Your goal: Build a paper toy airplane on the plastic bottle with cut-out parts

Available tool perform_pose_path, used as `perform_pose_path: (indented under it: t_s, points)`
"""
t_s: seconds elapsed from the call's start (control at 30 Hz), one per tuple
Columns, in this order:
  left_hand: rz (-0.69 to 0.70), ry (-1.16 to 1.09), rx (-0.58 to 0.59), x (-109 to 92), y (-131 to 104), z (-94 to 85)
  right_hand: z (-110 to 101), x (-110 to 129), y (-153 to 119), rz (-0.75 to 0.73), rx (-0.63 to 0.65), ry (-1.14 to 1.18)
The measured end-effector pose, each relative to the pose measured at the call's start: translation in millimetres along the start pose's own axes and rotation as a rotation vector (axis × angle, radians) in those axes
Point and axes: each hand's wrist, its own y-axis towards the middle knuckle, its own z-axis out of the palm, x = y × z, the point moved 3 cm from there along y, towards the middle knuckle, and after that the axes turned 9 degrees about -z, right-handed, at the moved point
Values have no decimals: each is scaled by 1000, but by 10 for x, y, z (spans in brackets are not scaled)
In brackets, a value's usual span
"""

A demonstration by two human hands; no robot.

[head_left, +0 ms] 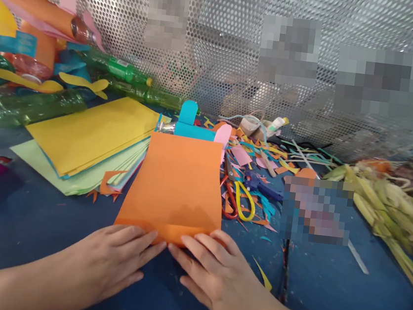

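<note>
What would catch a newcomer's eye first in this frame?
The flat orange paper sheet at the centre of the blue table stands out first, with the left hand and right hand pressing its near edge. Left of it lies a fanned stack of yellow and green paper sheets; to its right, yellow-and-red-handled scissors sit among coloured paper scraps.

1. The left hand [114, 259] lies palm down, fingers stretched flat and close together, tips pointing toward 2 o'clock.
2. The right hand [215, 273] lies palm down too, fingers extended and slightly spread, tips pointing toward 10 o'clock.
3. The fingertips of both hands nearly meet.
4. Both bare forearms enter from 6 o'clock, angled inward.
</note>
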Motion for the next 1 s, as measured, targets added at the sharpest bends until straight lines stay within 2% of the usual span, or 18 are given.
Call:
perform_pose_path:
  t_s: [0.17, 0.37, 0.53, 0.73, 1.0]
  points:
    - [-26, -33, 17, 17, -10, 18, 26, -30, -23, 53, 60, 30]
    - [-5, -80, 64, 62, 3, 11, -2, -25, -10, 58, 57, 22]
    - [-18, -216, 117, 116, 14, -18, -30, -47, -17, 81, 39, 44]
    - [-32, -292, 85, 145, 15, -42, -38, -71, -14, 83, 43, 54]
    - [-10, -218, 62, 134, -18, -16, -89, -81, -15, 47, -17, 31]
